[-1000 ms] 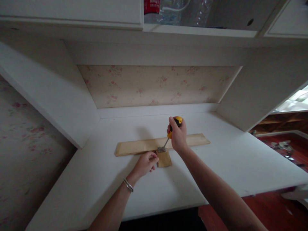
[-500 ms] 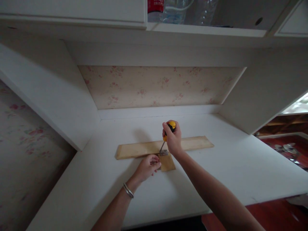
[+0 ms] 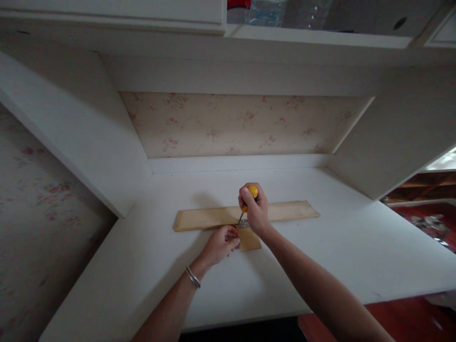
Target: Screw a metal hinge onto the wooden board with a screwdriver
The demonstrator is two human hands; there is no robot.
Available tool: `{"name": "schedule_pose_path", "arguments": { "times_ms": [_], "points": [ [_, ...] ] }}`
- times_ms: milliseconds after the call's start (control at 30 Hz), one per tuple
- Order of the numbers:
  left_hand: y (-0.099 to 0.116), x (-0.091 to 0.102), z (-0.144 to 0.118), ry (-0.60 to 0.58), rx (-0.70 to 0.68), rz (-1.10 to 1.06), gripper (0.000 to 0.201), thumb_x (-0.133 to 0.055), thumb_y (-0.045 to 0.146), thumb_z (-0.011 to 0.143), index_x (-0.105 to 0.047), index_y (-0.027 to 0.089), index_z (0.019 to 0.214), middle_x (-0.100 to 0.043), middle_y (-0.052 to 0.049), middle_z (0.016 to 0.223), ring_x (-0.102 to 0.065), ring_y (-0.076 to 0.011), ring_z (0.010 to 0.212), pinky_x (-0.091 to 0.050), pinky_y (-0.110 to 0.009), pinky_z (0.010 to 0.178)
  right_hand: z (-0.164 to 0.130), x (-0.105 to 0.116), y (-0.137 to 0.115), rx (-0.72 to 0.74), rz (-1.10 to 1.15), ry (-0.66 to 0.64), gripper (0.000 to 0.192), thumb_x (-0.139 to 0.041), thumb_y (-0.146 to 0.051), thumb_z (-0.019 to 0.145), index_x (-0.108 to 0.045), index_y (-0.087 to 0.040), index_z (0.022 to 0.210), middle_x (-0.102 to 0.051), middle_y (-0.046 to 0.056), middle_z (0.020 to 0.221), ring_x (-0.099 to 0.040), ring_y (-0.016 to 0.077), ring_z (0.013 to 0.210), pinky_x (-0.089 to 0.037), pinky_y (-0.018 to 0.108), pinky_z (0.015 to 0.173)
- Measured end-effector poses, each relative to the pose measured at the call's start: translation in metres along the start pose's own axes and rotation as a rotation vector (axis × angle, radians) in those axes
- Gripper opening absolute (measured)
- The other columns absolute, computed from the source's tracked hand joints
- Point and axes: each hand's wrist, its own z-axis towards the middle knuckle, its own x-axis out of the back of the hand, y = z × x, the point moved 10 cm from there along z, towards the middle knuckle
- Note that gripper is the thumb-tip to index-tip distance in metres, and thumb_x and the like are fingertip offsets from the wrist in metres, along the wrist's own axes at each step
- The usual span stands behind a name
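A long pale wooden strip (image 3: 206, 218) lies across the white desk (image 3: 338, 242). A small wooden piece (image 3: 249, 240) sits against its front edge, joined by a small metal bracket (image 3: 243, 223). My right hand (image 3: 255, 211) grips a screwdriver with a yellow and black handle (image 3: 250, 194), held nearly upright, its tip down on the bracket. My left hand (image 3: 221, 243), with a bracelet on the wrist, rests on the desk with its fingertips pinched at the left edge of the small wooden piece, beside the bracket.
White side panels close in the desk recess on the left (image 3: 71, 137) and right (image 3: 395, 142); floral wallpaper (image 3: 242, 123) covers the back. A shelf overhead holds plastic bottles (image 3: 267, 7). Red-brown floor (image 3: 420, 318) shows beyond the desk's right front edge.
The screwdriver handle has swung leftward and stands more upright over the bracket. My right hand has shifted slightly left with it. My left hand stays at the small wooden piece.
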Motion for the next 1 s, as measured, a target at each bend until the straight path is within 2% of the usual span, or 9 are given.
{"name": "schedule_pose_path", "arguments": {
  "times_ms": [267, 400, 600, 700, 867, 1000],
  "points": [
    [0.001, 0.002, -0.001, 0.011, -0.005, -0.011, 0.028, -0.06, 0.028, 0.074, -0.054, 0.014, 0.097, -0.062, -0.009, 0.097, -0.054, -0.0083, 0.059, -0.036, -0.017, 0.042, 0.005, -0.005, 0.001, -0.047, -0.107, -0.036, 0.029, -0.052, -0.049, 0.084, -0.045, -0.022, 0.075, -0.046, -0.005, 0.057, -0.042, 0.0094, 0.05, -0.035, 0.025, 0.05],
    [-0.002, 0.002, -0.001, -0.008, -0.023, -0.003, 0.03, -0.06, 0.029, 0.075, -0.053, 0.014, 0.099, -0.062, -0.01, 0.099, -0.056, -0.0089, 0.062, -0.038, -0.017, 0.043, 0.016, -0.014, -0.002, -0.114, -0.395, -0.226, 0.031, -0.051, -0.051, 0.082, -0.05, -0.021, 0.076, -0.054, -0.003, 0.061, -0.048, 0.0112, 0.055, -0.037, 0.025, 0.054],
    [-0.004, 0.002, -0.001, -0.006, -0.029, 0.038, 0.029, -0.061, 0.027, 0.075, -0.055, 0.014, 0.1, -0.062, -0.01, 0.1, -0.058, -0.011, 0.067, -0.039, -0.016, 0.044, 0.044, -0.017, -0.029, 0.024, -1.027, -0.356, 0.024, -0.051, -0.04, 0.077, -0.055, -0.019, 0.068, -0.061, 0.003, 0.071, -0.049, 0.0127, 0.061, -0.033, 0.026, 0.056],
    [-0.003, 0.002, -0.002, -0.012, -0.044, 0.028, 0.028, -0.061, 0.026, 0.075, -0.055, 0.014, 0.1, -0.062, -0.011, 0.101, -0.059, -0.0112, 0.069, -0.039, -0.016, 0.045, 0.051, -0.023, -0.029, 0.002, -1.226, -0.498, 0.028, -0.049, -0.045, 0.076, -0.061, -0.019, 0.074, -0.064, 0.006, 0.074, -0.052, 0.0159, 0.062, -0.032, 0.027, 0.054],
    [-0.002, 0.003, -0.004, -0.013, -0.04, 0.047, 0.03, -0.061, 0.027, 0.075, -0.054, 0.014, 0.101, -0.062, -0.01, 0.1, -0.057, -0.0094, 0.063, -0.039, -0.016, 0.044, 0.052, -0.029, -0.034, -0.043, -1.426, -0.671, 0.039, -0.052, -0.053, 0.071, -0.068, -0.019, 0.082, -0.066, 0.011, 0.076, -0.057, 0.0221, 0.064, -0.032, 0.03, 0.053],
    [0.0, 0.002, -0.005, -0.022, -0.048, 0.062, 0.031, -0.06, 0.03, 0.076, -0.055, 0.014, 0.102, -0.062, -0.009, 0.1, -0.057, -0.0102, 0.065, -0.041, -0.018, 0.045, 0.044, -0.041, -0.036, -0.122, -1.354, -0.911, 0.028, -0.051, -0.042, 0.073, -0.066, -0.017, 0.071, -0.064, 0.008, 0.061, -0.055, 0.0178, 0.052, -0.034, 0.029, 0.05]
  ]
}}
